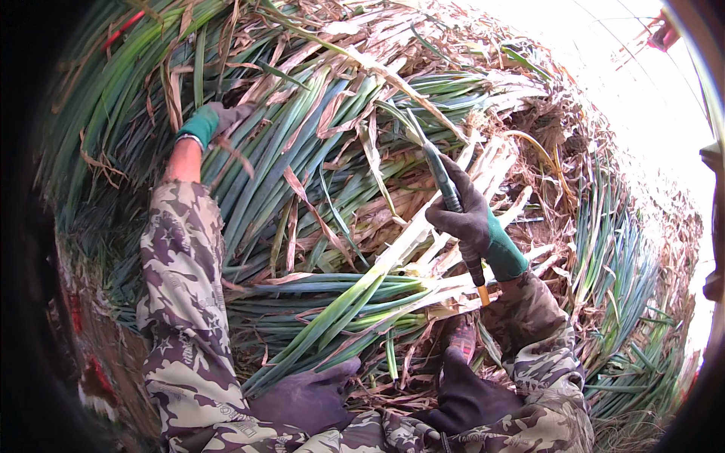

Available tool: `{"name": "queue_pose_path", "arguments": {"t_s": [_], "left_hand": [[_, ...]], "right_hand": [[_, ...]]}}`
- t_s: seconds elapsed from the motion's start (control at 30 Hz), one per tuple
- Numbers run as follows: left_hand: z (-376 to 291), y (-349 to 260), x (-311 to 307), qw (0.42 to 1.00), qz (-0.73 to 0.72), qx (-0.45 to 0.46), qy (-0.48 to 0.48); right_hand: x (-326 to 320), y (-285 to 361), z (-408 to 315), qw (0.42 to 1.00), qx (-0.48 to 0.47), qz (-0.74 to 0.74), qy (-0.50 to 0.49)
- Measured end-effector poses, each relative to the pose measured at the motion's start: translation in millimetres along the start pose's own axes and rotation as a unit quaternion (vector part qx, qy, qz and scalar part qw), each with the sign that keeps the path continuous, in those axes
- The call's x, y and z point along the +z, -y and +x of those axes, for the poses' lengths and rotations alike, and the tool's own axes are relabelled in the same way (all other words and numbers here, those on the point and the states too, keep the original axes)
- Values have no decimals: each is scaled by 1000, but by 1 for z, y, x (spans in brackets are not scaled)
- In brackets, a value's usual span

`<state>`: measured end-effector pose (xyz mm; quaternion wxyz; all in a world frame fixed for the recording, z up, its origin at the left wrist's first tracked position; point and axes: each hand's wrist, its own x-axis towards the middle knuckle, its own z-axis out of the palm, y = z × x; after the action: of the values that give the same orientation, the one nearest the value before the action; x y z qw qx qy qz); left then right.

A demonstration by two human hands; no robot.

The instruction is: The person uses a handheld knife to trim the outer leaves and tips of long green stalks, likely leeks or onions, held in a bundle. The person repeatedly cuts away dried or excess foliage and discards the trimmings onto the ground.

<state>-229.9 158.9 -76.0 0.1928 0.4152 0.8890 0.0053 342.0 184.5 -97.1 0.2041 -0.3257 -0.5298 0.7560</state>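
Observation:
My left hand (226, 118), in a dark glove with a green cuff, reaches into a heap of long green onions (294, 136) at the upper left. Its fingers are blurred among the leaves, so I cannot make out whether they grip any. Right of centre, my right hand (467, 218), gloved alike, is closed around a slender hand tool (440, 170). The tool's narrow tip points up and left, and a yellow end (483, 294) sticks out below my fist. Pale onion stalks (405, 243) lie beneath and beside this hand, leaves toward the lower left.
Dry brown leaves (555, 130) cover the right side of the heap. More onions (612, 272) lie at the far right. My dark-covered knees (306, 402) are at the bottom, near a red-patterned thing (463, 340). A red strip (123, 29) shows at upper left.

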Motion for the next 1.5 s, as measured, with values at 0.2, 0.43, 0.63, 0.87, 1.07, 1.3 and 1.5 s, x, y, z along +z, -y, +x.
{"name": "queue_pose_path", "arguments": {"t_s": [0.2, 0.43, 0.63, 0.87, 1.07, 1.3, 1.5], "left_hand": [[-42, 19, 26, 938, -307, 100, 124], [-225, -61, 34, 977, 149, 52, -142], [-306, -78, 122, 962, 158, 69, -210], [-287, -95, 85, 806, -8, 295, -513], [-251, -67, 102, 985, 34, 47, -160], [-307, -117, 104, 961, -184, 201, 57], [-265, -128, 169, 973, -54, 221, -45]], "right_hand": [[5, -14, 7, 999, -51, -11, 8], [22, -8, -14, 998, -5, 22, 55], [19, -18, -34, 998, 12, 22, 49], [25, -28, -57, 995, 18, 34, 89], [23, -24, -67, 998, 24, 26, 54], [0, -27, -76, 996, 44, 73, 13], [-9, -44, -68, 999, 17, -19, -37]]}}
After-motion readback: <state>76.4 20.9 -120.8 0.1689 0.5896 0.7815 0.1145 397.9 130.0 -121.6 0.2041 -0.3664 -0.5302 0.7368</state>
